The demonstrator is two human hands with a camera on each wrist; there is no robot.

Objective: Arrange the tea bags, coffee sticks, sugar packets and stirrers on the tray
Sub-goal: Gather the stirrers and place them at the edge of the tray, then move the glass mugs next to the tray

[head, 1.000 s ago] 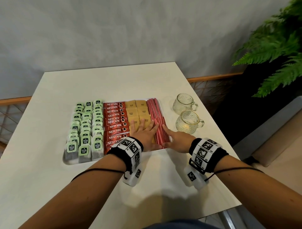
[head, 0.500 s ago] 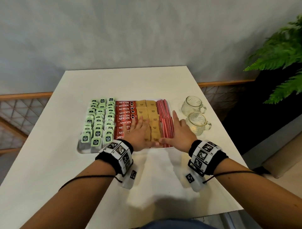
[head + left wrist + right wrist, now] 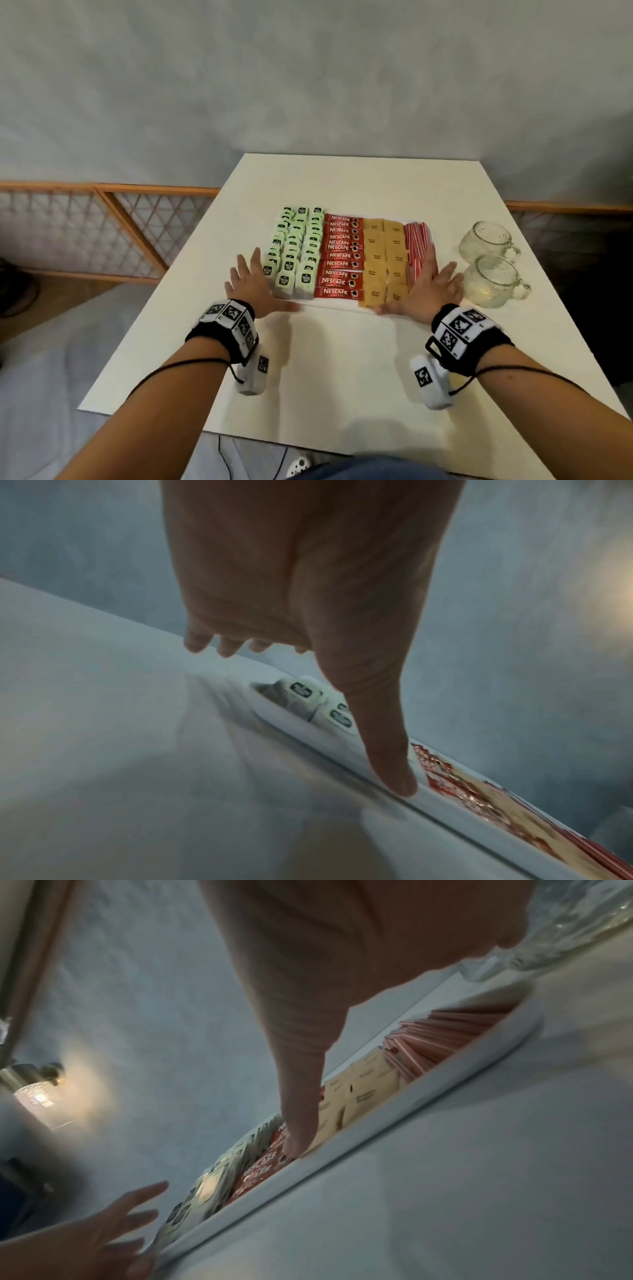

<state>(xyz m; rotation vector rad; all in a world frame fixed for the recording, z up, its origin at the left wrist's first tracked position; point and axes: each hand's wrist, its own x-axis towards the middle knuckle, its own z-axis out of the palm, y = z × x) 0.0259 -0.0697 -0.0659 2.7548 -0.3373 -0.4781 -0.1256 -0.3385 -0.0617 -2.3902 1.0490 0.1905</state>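
Now both hands lie flat with straight fingers, holding nothing — left hand at the tray's seven o'clock corner, right hand at five o'clock — long axis between them.

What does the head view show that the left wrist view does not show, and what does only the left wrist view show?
Only the head view shows the right hand, two glass mugs, the whole row of stirrers and the table's full outline. Only the left wrist view shows the left hand's thumb tip touching the tray's near rim. Both show the tea bags, the coffee sticks and the sugar packets on the tray.
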